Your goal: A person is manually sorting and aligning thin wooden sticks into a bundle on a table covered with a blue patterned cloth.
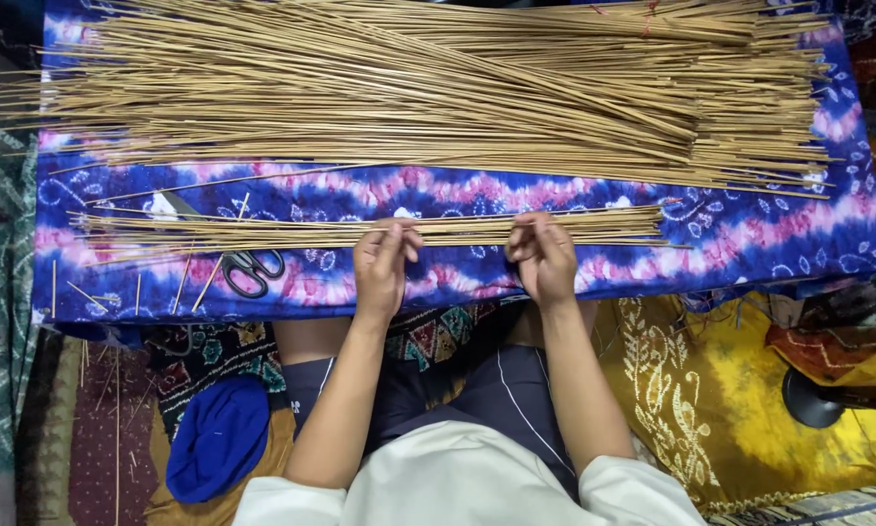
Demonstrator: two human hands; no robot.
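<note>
a home craft spot on the floor. a tie-dye cloth [750, 244] holds a heap of thin sticks [438, 88] and scissors [253, 268]. patterned fabrics [691, 390] lie around.

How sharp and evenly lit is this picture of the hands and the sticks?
Head view: sharp on both hands, left hand and right hand, and the small stick bundle; soft, even light, no glare; corners darker; big stick pile bows slightly from wide-lens distortion.
</note>
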